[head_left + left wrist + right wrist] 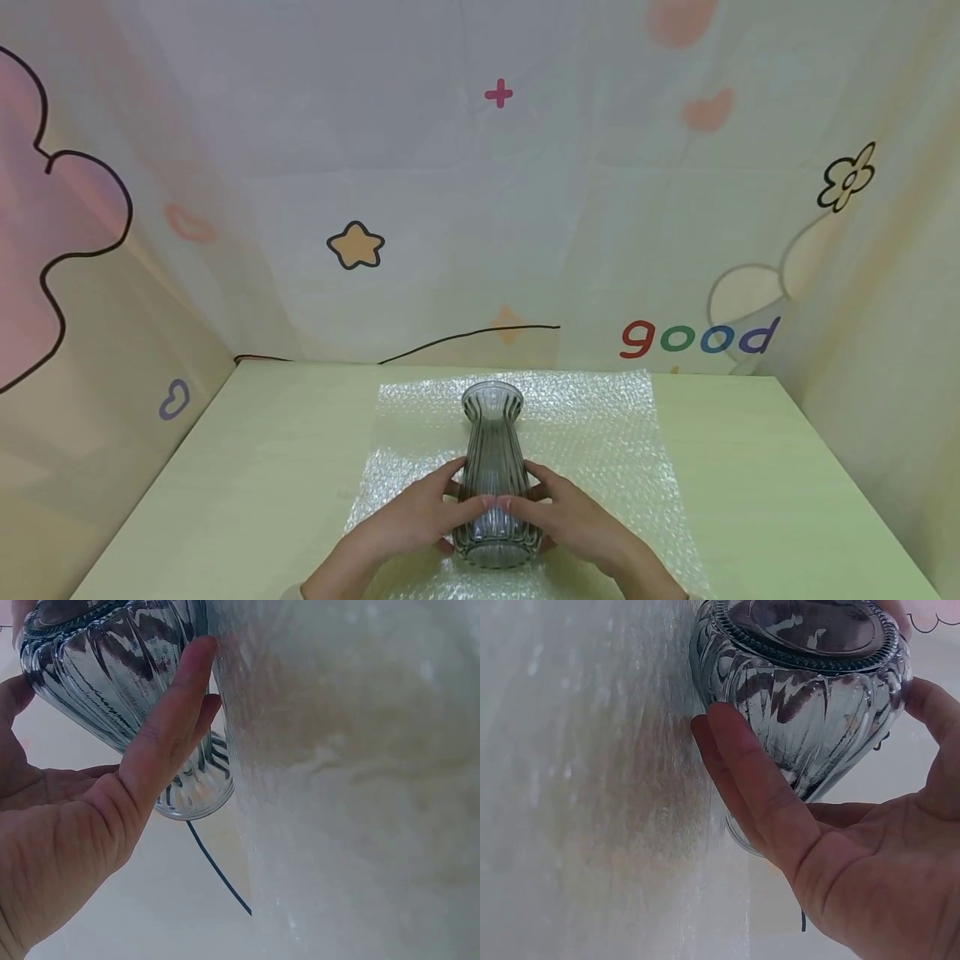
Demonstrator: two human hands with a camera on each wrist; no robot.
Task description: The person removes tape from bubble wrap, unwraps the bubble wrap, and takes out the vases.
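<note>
A ribbed clear glass vase lies along the middle of a bubble wrap sheet, its flared mouth pointing away and its round base towards me. On its left side my left hand grips the wide lower body, thumb on top and fingers around the side. My right hand holds the opposite side the same way, and the two thumb tips nearly meet. Both wrist views show fingers reaching low beside the glass, close to the wrap. Whether the vase's underside fully touches the sheet I cannot tell.
The bubble wrap is spread on a pale yellow-green table. A printed cloth with a star, hearts and the word "good" hangs behind the table's far edge and along both sides.
</note>
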